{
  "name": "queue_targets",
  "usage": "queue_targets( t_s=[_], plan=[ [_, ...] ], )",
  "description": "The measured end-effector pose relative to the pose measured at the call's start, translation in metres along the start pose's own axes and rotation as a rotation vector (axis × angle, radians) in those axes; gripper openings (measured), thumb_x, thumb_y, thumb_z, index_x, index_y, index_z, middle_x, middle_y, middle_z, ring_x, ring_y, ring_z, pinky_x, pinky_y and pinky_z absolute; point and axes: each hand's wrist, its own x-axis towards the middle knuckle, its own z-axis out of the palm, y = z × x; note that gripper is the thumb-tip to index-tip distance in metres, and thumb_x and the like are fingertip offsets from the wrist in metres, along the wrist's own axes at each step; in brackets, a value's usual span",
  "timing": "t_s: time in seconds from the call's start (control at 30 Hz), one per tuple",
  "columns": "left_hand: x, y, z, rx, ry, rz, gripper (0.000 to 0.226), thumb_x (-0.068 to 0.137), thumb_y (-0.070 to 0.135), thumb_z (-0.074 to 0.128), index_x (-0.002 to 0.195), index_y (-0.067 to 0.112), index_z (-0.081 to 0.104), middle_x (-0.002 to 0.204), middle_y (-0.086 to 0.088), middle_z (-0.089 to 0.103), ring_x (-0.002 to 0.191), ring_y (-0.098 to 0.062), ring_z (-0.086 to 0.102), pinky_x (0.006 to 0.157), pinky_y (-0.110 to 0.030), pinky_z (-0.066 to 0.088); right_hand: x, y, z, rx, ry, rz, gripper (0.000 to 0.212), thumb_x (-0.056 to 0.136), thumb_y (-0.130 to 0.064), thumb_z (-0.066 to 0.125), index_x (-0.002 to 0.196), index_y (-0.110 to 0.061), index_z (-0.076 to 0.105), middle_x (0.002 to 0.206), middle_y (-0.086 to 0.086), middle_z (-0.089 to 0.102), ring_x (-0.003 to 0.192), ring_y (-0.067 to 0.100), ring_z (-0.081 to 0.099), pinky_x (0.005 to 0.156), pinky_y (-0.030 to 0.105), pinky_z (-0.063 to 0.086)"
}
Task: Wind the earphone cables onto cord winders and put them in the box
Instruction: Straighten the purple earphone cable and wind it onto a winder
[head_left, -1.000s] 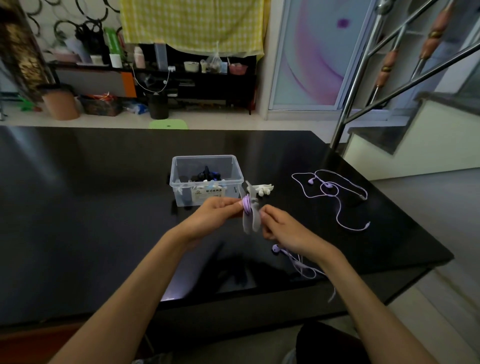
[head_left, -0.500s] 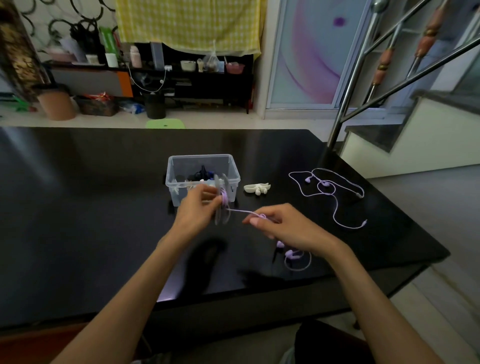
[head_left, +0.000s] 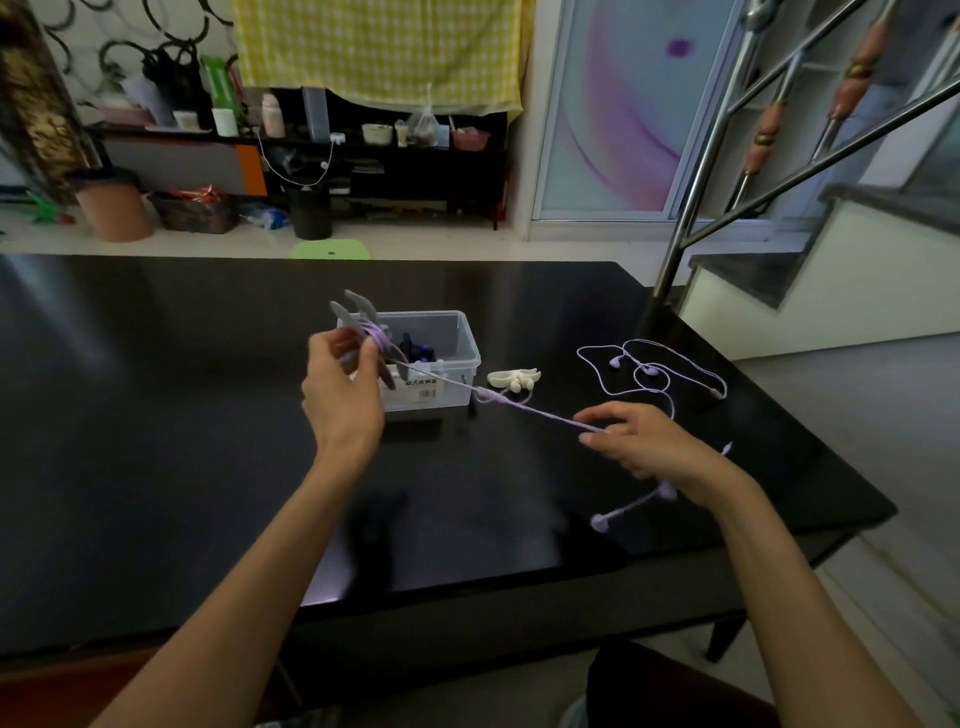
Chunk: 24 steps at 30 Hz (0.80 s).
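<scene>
- Head view: the left hand (head_left: 340, 400) is raised above the glossy black table (head_left: 156, 415), its fingers and thumb curled round a grey flat-winged plastic cord winder (head_left: 358, 325) that carries several turns of lilac cable.
- From the winder, the thin lilac earphone cable (head_left: 519, 408) runs taut, down and to the right, to the right hand (head_left: 644, 441).
- The right hand pinches the cable between thumb and forefinger, with the other fingers loosely spread; the rest of the cable hangs below the hand, and its two lilac earbuds (head_left: 600, 522) dangle just above the table.
- The clear rectangular plastic box (head_left: 447, 358), lidless and with a white label on its front, stands on the table just behind and to the right of the left hand; dark wound items lie inside it.
- A second, cream-coloured cord winder (head_left: 511, 378) lies flat on the table just right of the box.
- A second lilac earphone set (head_left: 654, 371) lies in loose loops on the table further right, near the edge.
</scene>
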Motion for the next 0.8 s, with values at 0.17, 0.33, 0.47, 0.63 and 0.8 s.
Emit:
queue_targets(
  t_s=[0.17,0.33,0.47,0.63,0.8],
  plan=[
    [0.007,-0.01,-0.004,-0.048,-0.211,-0.074,0.022,0.089,0.023,0.062,0.109,0.018,0.053,0.113,-0.006,0.064,0.1,-0.017,0.064,0.088,-0.041,0.055,0.003,0.015,-0.003,-0.079,-0.064,0.104,0.048,0.081,-0.02,0.071,0.126,-0.021,0.054,0.098,0.01,0.067,0.082,0.008,0.059,0.07,0.018,0.04],
    [-0.003,-0.019,0.001,0.202,-0.384,-0.041,0.021,0.087,0.028,0.065,0.104,0.019,0.057,0.099,0.005,0.064,0.093,-0.012,0.064,0.088,-0.041,0.053,0.009,0.016,0.006,-0.492,-0.027,0.082,0.07,0.074,-0.042,0.075,0.136,-0.03,0.044,0.133,0.004,0.049,0.126,0.021,0.044,0.098,0.03,0.043],
    [-0.009,-0.016,0.003,0.293,-0.433,0.021,0.024,0.09,0.026,0.062,0.111,0.014,0.057,0.101,0.004,0.063,0.092,-0.011,0.061,0.085,-0.035,0.053,0.012,0.0,0.027,-0.487,0.052,-0.165,0.064,0.074,-0.039,0.076,0.131,-0.028,0.05,0.131,0.0,0.051,0.119,0.015,0.047,0.101,0.033,0.041],
    [-0.011,-0.013,0.004,0.304,-0.462,0.024,0.021,0.091,0.022,0.06,0.11,0.015,0.055,0.099,0.006,0.058,0.092,-0.009,0.058,0.082,-0.027,0.051,0.013,-0.011,0.054,-0.485,-0.122,-0.285,0.037,0.073,-0.027,0.079,0.106,-0.033,0.066,0.103,-0.013,0.065,0.089,0.004,0.062,0.085,0.031,0.053],
    [-0.01,-0.016,0.003,0.324,-0.464,0.017,0.019,0.091,0.024,0.06,0.109,0.016,0.057,0.1,0.006,0.059,0.092,-0.01,0.058,0.085,-0.031,0.052,0.017,-0.007,0.059,-0.474,-0.039,-0.345,0.014,0.081,-0.037,0.07,0.09,-0.028,0.075,0.084,-0.008,0.073,0.08,0.002,0.066,0.08,0.031,0.055]
  ],
)
